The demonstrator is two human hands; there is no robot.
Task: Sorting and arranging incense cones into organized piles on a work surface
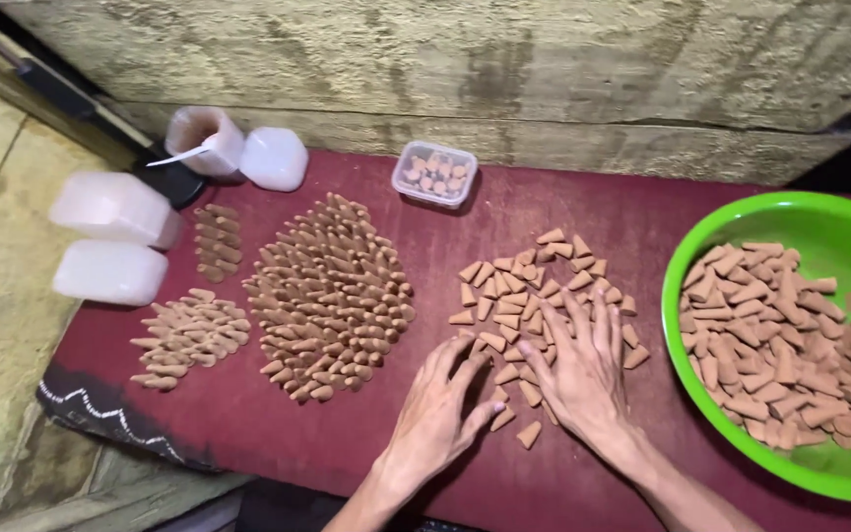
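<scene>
red tabletop (347,443): clear lidded tub (433,173), both hands (583,379) on loose cones (534,296)

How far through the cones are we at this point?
Done: three packed groups of upright cones stand at the left of the red board. In hand: left hand and right hand lie on a loose scatter of cones. Left: that scatter and the green bowl, well filled with cones.
</scene>
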